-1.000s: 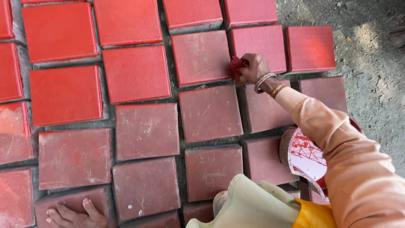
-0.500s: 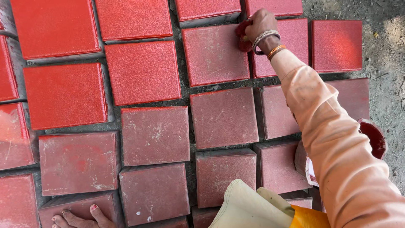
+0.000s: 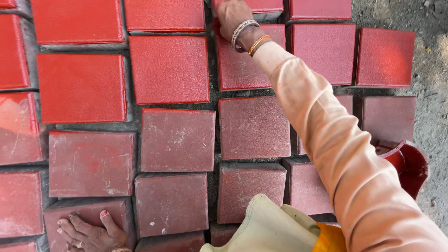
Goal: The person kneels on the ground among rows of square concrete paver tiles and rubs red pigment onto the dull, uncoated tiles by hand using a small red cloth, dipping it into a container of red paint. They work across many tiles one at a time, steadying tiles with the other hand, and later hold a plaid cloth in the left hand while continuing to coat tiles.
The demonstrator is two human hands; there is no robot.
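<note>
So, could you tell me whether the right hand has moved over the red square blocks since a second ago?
Yes: the right hand moved one block row farther away.

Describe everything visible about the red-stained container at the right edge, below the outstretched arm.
The container is a rounded vessel, coated inside and out in glossy dark red. Only part of its curved rim and wall shows; the peach sleeve of the right arm covers the rest. It sits on the gritty grey ground beside the outermost red blocks. Neither hand touches it. Its contents cannot be seen.

Rows of blocks [image 3: 177,140] on the ground [image 3: 431,116], a bowl [image 3: 408,163] at their right edge.
</note>
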